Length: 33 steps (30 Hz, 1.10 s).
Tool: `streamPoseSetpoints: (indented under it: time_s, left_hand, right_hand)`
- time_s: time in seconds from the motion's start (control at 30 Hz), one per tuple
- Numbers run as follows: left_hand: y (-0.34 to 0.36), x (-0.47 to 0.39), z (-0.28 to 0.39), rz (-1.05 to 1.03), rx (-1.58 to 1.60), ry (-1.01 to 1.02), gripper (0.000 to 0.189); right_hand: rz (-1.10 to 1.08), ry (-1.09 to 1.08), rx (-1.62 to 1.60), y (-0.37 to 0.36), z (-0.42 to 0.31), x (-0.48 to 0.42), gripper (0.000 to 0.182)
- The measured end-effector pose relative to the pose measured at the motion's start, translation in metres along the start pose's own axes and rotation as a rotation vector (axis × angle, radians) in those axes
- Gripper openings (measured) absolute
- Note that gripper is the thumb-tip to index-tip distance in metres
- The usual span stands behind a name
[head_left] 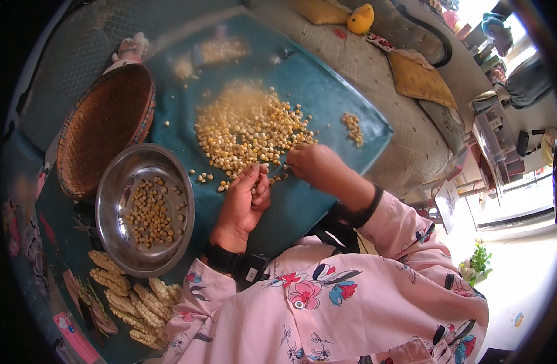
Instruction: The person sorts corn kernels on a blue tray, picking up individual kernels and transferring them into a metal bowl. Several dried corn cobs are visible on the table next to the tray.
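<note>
A broad pile of pale yellow grains [248, 127], apparently corn kernels, is spread on a teal table cover [278, 232]. My left hand [246, 200] is at the pile's near edge, thumb up and fingers curled around a few grains. To its right, my right hand [317, 166] reaches down to the edge of the pile with its fingers bent together. Its fingertips are partly hidden, so I cannot tell whether they pinch a grain. Left of my hands, a stainless steel bowl [180, 245] holds darker yellow-brown grains [148, 214].
Behind the bowl leans a woven basket [103, 125]. Several corn cobs [144, 305] lie at the near left, close to scissors [85, 226]. A small brownish heap [352, 129] sits at the right, and a blurred clear container [221, 50] at the far side. Beyond is a sofa [387, 136].
</note>
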<state>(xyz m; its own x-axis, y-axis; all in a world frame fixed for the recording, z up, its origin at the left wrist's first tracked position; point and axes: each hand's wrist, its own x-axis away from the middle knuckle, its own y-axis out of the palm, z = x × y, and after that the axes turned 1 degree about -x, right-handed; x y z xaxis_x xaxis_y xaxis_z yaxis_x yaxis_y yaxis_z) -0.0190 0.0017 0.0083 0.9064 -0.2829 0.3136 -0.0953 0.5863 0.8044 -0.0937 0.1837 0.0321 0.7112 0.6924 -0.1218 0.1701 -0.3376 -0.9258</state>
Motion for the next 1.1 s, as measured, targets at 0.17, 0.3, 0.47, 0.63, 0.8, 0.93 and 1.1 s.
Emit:
streamPoseSetpoints:
  time_s: [0.17,0.3,0.47,0.63,0.8,0.93,1.1]
  left_hand:
    - [-0.001,-0.002,-0.001,0.011,-0.047,0.013,0.022]
    - [0.008,0.001,-0.001,0.057,0.011,-0.082,0.028]
    - [0.012,0.002,0.002,0.107,0.058,-0.024,0.027]
    - [0.001,-0.001,0.000,0.024,0.030,0.001,0.022]
    - [0.000,0.000,-0.001,0.025,0.022,0.009,0.020]
    - [0.001,0.000,0.000,0.022,0.025,0.004,0.021]
    - [0.001,0.000,0.000,0.019,-0.003,0.017,0.020]
  right_hand:
    - [0.127,0.125,-0.242,-0.025,-0.006,-0.006,0.008]
    - [0.150,0.037,-0.498,-0.041,-0.039,-0.012,0.012]
    - [0.080,-0.065,-0.260,-0.031,-0.021,-0.010,0.008]
    - [-0.040,-0.009,-0.180,-0.018,-0.007,0.005,0.007]
    - [-0.054,0.003,-0.108,-0.016,-0.007,0.012,0.008]
    - [-0.069,0.024,-0.063,-0.013,-0.004,0.016,0.009]
    - [0.037,0.087,-0.198,-0.019,-0.008,0.006,0.008]
